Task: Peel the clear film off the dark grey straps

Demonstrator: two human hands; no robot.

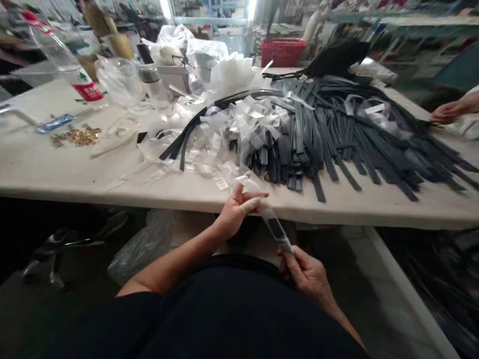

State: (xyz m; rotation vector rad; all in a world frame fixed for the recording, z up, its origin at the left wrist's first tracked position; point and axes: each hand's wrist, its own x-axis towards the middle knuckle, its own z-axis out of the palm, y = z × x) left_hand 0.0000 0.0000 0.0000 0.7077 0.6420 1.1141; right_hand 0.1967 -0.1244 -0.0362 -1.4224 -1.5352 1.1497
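My left hand [236, 212] pinches the upper end of a translucent plastic strip [268, 215] just in front of the table edge. A light wrap covers one of its fingers. Lower and to the right, my right hand [305, 271] is closed on the strip's other end, where a dark piece [276, 228] shows through it. The strip slants between both hands. Beyond them, a heap of white, clear strips [209, 149] lies beside a big pile of dark grey straps [337, 134].
The pale table [123, 184] also bears small gold-coloured parts [84, 135], a blue packet [55, 123], a red-labelled bottle [84, 85], a clear jar [153, 82] and glasses [182, 62]. A red basket [282, 52] stands behind. Another person's hand [451, 110] is at the right.
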